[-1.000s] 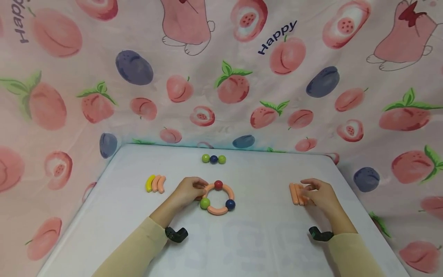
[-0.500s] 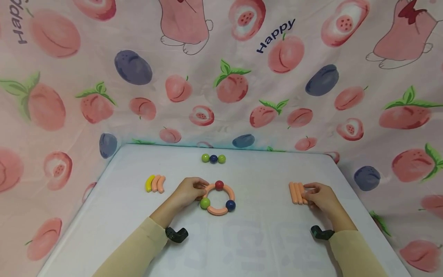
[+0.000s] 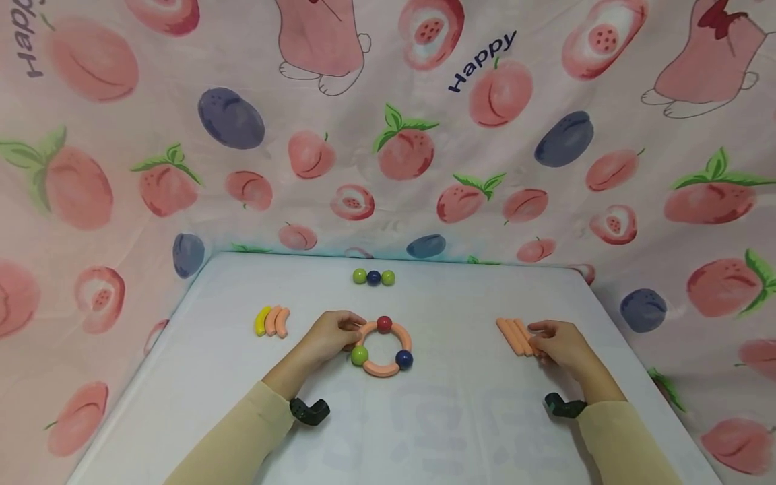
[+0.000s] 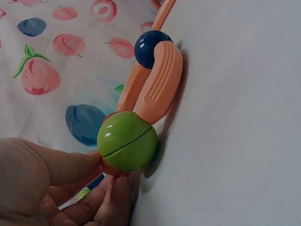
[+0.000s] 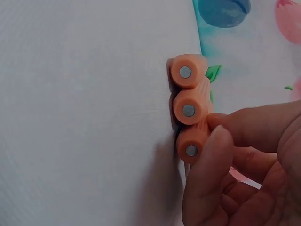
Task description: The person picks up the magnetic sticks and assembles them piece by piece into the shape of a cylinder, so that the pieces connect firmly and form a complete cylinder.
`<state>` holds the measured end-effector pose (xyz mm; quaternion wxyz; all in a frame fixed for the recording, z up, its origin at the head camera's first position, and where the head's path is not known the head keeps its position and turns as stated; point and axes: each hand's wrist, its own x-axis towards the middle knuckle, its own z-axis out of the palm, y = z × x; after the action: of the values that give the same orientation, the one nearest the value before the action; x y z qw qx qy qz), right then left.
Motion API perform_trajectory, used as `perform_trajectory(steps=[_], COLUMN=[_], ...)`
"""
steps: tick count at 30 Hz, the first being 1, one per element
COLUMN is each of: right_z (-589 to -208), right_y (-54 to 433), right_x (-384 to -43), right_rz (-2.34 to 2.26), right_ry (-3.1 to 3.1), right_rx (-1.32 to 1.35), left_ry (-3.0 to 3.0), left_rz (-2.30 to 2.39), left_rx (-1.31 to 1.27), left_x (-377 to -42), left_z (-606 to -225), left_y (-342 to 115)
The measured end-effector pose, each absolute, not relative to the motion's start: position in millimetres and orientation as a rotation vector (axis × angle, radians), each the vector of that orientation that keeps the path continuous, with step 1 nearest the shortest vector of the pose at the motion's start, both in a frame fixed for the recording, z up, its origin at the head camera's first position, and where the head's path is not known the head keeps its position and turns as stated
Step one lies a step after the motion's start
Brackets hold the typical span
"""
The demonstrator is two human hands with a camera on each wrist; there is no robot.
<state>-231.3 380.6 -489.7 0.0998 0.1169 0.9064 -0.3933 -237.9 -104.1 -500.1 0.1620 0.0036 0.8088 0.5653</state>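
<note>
Left hand [image 3: 332, 333] pinches ring [image 3: 380, 370]; right hand [image 3: 564, 345], right of ring, pinches end stick [image 5: 191, 141]. Best: steady ring, sticks [image 3: 515, 337] flush.

Left hand [image 4: 42, 169]: thumb and fingers pinch an orange piece [image 4: 110, 168] — right against the green ball [image 4: 127, 141]
Green ball: touches one end of a grooved, curved piece [image 4: 162, 82]
Blue ball [image 4: 145, 49]: touches that piece's other end
Fruit-print cloth [image 4: 51, 103]: beyond the white tabletop's [image 4: 235, 117] edge
</note>
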Motion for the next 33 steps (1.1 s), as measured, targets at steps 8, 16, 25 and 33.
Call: perform_trajectory(steps=[8, 16, 25, 33], right_z=[-491, -487, -483, -480], right_y=[375, 372, 356, 326], right_x=[-234, -234, -233, -237], right_rz=[-1.027, -1.023, -1.207, -1.424], right_ry=[2.746, 2.742, 2.801, 2.755], right_rx=[0.260, 0.240, 0.102, -0.003], left_ry=[2.312, 2.330, 2.339, 2.331], left_rz=[1.607, 1.603, 1.625, 1.646], left_rx=[0.022, 0.013, -0.030, -0.050], left_x=[-239, -238, -238, -239], left_z=[-502, -500, -503, -504], left_y=[-105, -104, -103, -105])
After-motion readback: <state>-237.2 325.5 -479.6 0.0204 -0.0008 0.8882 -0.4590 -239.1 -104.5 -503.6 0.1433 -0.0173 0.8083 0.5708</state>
